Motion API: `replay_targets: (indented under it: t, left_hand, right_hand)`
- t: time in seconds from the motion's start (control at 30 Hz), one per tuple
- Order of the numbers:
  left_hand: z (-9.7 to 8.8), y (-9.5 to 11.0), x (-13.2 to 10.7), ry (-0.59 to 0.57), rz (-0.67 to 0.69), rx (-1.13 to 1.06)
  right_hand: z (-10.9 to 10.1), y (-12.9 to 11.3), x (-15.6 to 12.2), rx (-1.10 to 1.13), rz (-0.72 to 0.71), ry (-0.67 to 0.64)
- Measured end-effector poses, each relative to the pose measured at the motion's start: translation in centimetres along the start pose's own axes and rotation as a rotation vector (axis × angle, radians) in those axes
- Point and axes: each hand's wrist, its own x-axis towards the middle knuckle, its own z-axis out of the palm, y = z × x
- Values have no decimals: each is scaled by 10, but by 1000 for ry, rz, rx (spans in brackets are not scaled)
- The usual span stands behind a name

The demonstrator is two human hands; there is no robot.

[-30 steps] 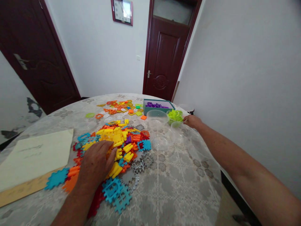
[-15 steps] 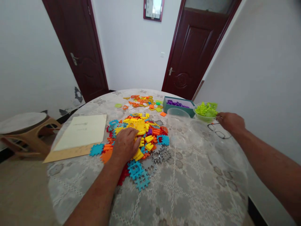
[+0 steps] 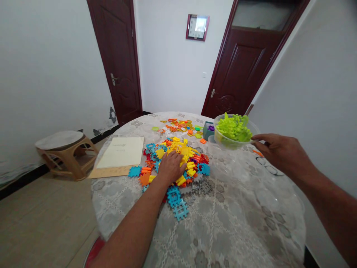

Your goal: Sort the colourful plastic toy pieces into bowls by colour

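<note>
My right hand (image 3: 281, 150) pinches the rim of a clear plastic bowl (image 3: 227, 143), which hangs tilted above the table. Bright green plastic pieces (image 3: 234, 127) heap up inside it. Over a mixed pile of interlocking toy blocks, my left hand (image 3: 170, 167) lies palm down, fingers stretched out and the thumb apart. Yellow blocks (image 3: 191, 152) top that pile, with blue, red, orange and grey ones around and beneath. Two blue blocks (image 3: 174, 196) lie at its near side. Whatever is under my left palm is hidden.
Behind the bowl stands a green box (image 3: 206, 133) of purple pieces. Smaller loose pieces (image 3: 181, 126) are spread at the back. A paper sheet (image 3: 122, 152) on cardboard lies left, glasses (image 3: 269, 166) right. Beyond the table's left edge is a stool (image 3: 67, 156).
My right hand has lifted the bowl of green pieces off the table and tilted it, moving it left across the box. My left hand stays on the pile. The camera view has shifted.
</note>
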Motion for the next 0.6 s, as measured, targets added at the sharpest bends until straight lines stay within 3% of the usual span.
replay_targets:
  t: [0.17, 0.3, 0.43, 0.6]
  left_hand:
    - [-2, -11, 14, -75, -16, 52]
    - [3, -17, 22, -104, -14, 74]
    - [11, -17, 23, -137, 7, 63]
    - [14, -13, 14, -143, 28, 52]
  right_hand:
    - [10, -56, -8, 128, -96, -20]
    - [18, -86, -19, 187, -135, -60]
    - [18, -92, -33, 208, -159, -59]
    - [8, -75, -49, 210, -103, -49]
